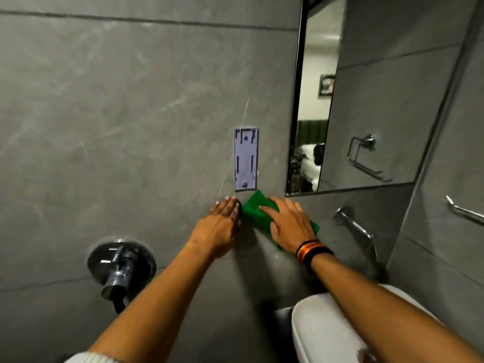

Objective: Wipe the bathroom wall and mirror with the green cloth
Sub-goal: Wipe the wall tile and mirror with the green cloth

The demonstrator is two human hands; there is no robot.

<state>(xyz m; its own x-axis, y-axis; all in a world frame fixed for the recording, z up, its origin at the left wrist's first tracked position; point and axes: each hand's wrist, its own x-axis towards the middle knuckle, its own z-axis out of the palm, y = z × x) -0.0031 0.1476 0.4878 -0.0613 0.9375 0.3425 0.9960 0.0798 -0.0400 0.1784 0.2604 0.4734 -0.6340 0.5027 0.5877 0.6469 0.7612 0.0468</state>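
Note:
The green cloth (255, 205) lies flat against the grey tiled wall (131, 113), just below a pale mounting plate. My right hand (290, 221) presses on the cloth with fingers spread, and cloth shows on both sides of the palm. My left hand (221, 221) rests flat on the bare wall just left of the cloth, its fingertips touching the cloth's edge. The mirror (366, 100) hangs up and to the right, its lower left corner close above my right hand.
A pale mounting plate (246, 159) is fixed to the wall above the cloth. A dark valve knob (121, 265) juts out at lower left. A chrome tap (356, 229) reaches over the white basin (322, 334). A towel bar (465, 210) is on the right wall.

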